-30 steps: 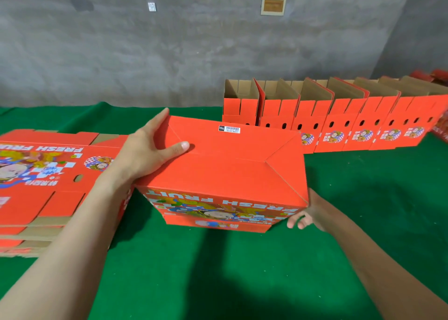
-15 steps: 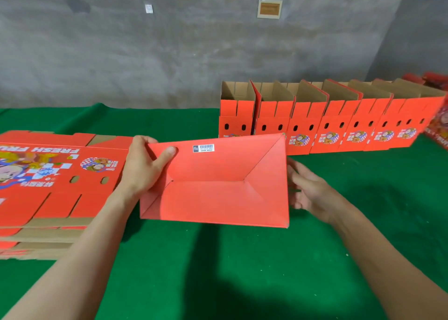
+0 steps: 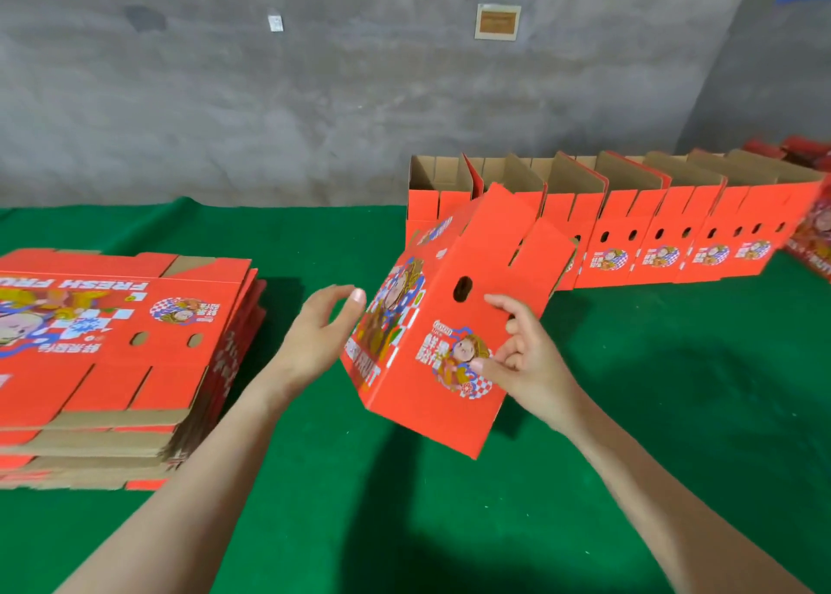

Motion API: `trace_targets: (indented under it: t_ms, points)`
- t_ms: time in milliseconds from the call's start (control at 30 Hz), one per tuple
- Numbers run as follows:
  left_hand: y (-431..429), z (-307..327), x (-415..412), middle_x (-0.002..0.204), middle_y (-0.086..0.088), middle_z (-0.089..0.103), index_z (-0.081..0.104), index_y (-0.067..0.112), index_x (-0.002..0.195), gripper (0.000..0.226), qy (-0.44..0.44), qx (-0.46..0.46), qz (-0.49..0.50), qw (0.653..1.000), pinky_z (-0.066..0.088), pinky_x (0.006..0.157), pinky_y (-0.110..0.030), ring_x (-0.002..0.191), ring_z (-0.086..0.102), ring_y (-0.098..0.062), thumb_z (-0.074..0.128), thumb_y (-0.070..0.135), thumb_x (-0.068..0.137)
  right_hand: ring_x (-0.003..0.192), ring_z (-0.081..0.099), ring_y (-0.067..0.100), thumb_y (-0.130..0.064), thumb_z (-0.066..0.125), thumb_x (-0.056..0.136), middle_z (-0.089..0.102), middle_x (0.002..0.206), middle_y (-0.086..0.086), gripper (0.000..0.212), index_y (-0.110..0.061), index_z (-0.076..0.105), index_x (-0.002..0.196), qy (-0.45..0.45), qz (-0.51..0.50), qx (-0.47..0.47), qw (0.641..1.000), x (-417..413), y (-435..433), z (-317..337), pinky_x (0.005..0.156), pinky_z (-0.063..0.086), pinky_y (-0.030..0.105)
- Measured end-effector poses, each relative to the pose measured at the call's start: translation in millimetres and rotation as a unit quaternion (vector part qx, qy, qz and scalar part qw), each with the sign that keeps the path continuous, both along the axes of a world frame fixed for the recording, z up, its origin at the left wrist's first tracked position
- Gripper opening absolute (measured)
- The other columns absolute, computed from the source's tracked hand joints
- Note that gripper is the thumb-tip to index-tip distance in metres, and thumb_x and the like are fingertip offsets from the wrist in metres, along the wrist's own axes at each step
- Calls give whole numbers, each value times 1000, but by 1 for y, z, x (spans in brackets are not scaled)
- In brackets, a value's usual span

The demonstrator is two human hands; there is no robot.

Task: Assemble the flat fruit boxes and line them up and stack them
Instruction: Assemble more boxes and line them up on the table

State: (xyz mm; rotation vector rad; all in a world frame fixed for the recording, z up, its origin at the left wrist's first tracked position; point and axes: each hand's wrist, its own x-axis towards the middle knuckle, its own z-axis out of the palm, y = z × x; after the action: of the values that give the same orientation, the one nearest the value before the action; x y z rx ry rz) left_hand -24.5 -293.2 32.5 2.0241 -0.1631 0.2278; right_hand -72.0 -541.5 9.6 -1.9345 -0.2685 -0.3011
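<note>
Nearest you, the green cloth [image 3: 427, 539] lies between your two forearms, leaving room to turn the work. Just above it you have the box [image 3: 449, 305] off the surface and tilted, its lower corner pointing down at the cloth and its top flaps leaning up and away toward the far right. Your right hand [image 3: 521, 359] does the holding: the thumb presses on the end panel over the printed picture while the other fingers curl at that panel's right edge, so it is grasping the box. Your left hand [image 3: 321, 337] is released, fingers straight, with the thumb tip right at the long printed side. Whether it truly touches I cannot tell, but it looks placed to steady the box as you swing it upright. I judge the folding done and the setting-down not yet made. Farther to your left, the stack of flat boxes [image 3: 117, 350] sits within easy reach of that free hand, ready for the next pick. Beyond the held box, the row of assembled boxes [image 3: 656, 251] stands upright, side against side, tops open, running off to the right. Its left end is just behind your box, likely where this one belongs. Behind all, the grey wall [image 3: 314, 107] with a small plaque [image 3: 498, 21]
</note>
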Motion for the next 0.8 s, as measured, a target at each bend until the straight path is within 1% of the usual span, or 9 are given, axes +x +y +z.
trace_targets:
  t_ms: [133, 233, 333, 433, 533, 600, 667, 733, 800]
  points:
    - [-13, 13, -8, 140, 4, 44, 42, 13, 141, 51, 11, -45, -13, 999, 32, 100, -20, 116, 44, -1, 44, 41, 97, 84, 56, 9, -4, 70, 78, 53, 100, 6, 66, -51, 43, 116, -30, -1, -41, 999, -4, 15, -17, 80, 48, 20]
    - [-23, 22, -14, 139, 9, 42, 37, 16, 144, 56, 12, -114, -33, 993, 37, 107, -32, 105, 47, 12, 44, 42, 96, 85, 54, 4, 1, 66, 77, 46, 106, 2, 63, -46, 43, 114, -77, 16, -75, 994, -5, 30, -27, 80, 45, 12]
    - [-27, 27, -14, 144, 10, 40, 38, 17, 144, 57, 5, -117, -28, 993, 34, 111, -39, 121, 42, 3, 40, 46, 94, 87, 52, 3, 2, 63, 77, 42, 110, 1, 53, -29, 48, 118, -77, 49, -122, 988, -5, 38, -42, 84, 41, 11]
    - [-25, 24, -16, 102, 33, 57, 61, 37, 101, 35, 19, -130, -14, 991, 41, 100, -39, 99, 53, 4, 28, 47, 99, 95, 49, 4, 0, 63, 78, 36, 116, -3, 55, -20, 44, 126, -16, 100, -190, 977, -7, 43, -67, 94, 34, 10]
    - [-17, 18, -15, 72, 38, 57, 56, 39, 78, 45, 82, -157, 5, 984, 45, 99, -45, 90, 57, -6, 20, 55, 98, 108, 48, 11, -6, 63, 82, 28, 124, -8, 61, -30, 35, 131, 61, 125, -236, 962, -14, 44, -93, 102, 35, 22]
    - [-10, 9, -12, 94, 33, 65, 59, 35, 104, 40, 132, -158, 15, 978, 50, 90, -46, 89, 54, -11, 28, 59, 96, 112, 48, 12, -9, 63, 85, 23, 127, -12, 63, -39, 31, 130, 90, 119, -250, 957, -16, 40, -100, 102, 37, 26]
    - [-4, 2, -11, 144, 8, 44, 31, 21, 146, 69, 188, -144, 35, 971, 51, 81, -40, 102, 47, -15, 42, 60, 91, 122, 45, 14, -12, 60, 89, 15, 138, -14, 66, -47, 25, 131, 102, 118, -278, 948, -18, 38, -102, 103, 36, 26]
    - [-3, -2, -9, 151, 1, 32, 14, 21, 152, 86, 199, -139, 31, 970, 51, 78, -39, 105, 44, -16, 50, 62, 86, 130, 39, 16, -15, 55, 91, -1, 151, -8, 71, -56, 17, 135, 92, 107, -321, 937, -22, 41, -104, 106, 35, 28]
    - [-7, -1, -9, 131, 13, 47, 24, 23, 146, 81, 192, -144, 13, 971, 51, 79, -40, 94, 52, -12, 55, 61, 82, 134, 36, 22, -17, 50, 93, -8, 155, -1, 75, -63, 9, 135, 79, 79, -348, 931, -28, 47, -107, 108, 35, 31]
